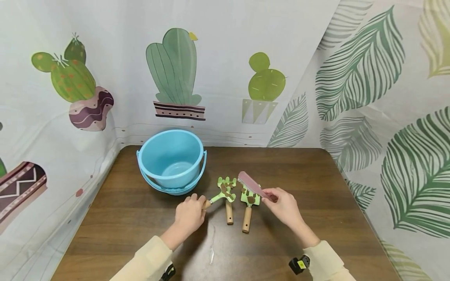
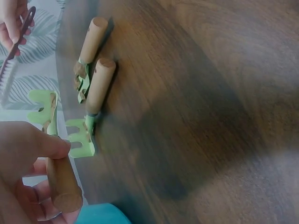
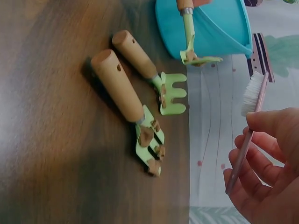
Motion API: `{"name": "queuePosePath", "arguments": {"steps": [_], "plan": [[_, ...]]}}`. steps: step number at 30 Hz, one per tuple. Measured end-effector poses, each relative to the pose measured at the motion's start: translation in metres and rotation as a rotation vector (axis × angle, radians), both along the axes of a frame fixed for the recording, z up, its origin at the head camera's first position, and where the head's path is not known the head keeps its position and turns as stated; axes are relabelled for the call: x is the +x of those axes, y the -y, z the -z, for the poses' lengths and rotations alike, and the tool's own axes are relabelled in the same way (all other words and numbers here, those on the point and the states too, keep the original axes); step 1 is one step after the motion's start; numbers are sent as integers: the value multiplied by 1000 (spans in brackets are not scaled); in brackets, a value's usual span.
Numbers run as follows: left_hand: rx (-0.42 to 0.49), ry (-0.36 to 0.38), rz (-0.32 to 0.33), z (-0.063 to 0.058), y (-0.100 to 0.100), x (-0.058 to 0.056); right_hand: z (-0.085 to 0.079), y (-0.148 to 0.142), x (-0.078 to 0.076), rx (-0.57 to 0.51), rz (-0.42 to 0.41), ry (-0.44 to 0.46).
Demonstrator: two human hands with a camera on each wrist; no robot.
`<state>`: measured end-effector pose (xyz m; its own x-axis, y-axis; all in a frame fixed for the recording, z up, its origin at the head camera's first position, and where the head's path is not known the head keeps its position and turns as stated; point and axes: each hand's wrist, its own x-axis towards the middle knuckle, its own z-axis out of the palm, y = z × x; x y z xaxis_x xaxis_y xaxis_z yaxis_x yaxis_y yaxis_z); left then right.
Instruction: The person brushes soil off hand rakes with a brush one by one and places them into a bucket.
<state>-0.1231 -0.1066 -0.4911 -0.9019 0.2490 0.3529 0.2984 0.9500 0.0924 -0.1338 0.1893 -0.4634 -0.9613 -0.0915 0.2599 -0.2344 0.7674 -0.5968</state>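
My left hand (image 1: 190, 214) grips the wooden handle of a small green hand rake (image 2: 64, 182), raised above the table, with brown dirt-like patches on its head. A pink brush (image 1: 250, 182) is held by its handle in my right hand (image 1: 284, 205); the white bristles (image 3: 252, 93) show in the right wrist view. Below the brush lies a green hand fork (image 3: 119, 86) with brown clumps on its tines. Another green hand rake (image 3: 138, 56), also marked with brown, lies beside it. In the head view the brush head partly covers the fork's tines.
A light blue bucket (image 1: 172, 175) with its handle down stands at the table's back left. A whitish streak (image 1: 212, 246) marks the brown wooden table (image 1: 302, 171) near the front. Behind it hangs a cloth (image 1: 225, 70) printed with cacti and leaves.
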Motion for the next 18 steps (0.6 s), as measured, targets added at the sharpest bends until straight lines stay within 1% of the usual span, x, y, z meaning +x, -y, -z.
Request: {"name": "queuePosePath", "arguments": {"steps": [7,18], "plan": [[-5,-5,-4,-3,-4,-1,-3,13,-1,3,-35,-30],[11,42,-6,-9,-14,1,-6,32,1,30,-66,-41]]}}
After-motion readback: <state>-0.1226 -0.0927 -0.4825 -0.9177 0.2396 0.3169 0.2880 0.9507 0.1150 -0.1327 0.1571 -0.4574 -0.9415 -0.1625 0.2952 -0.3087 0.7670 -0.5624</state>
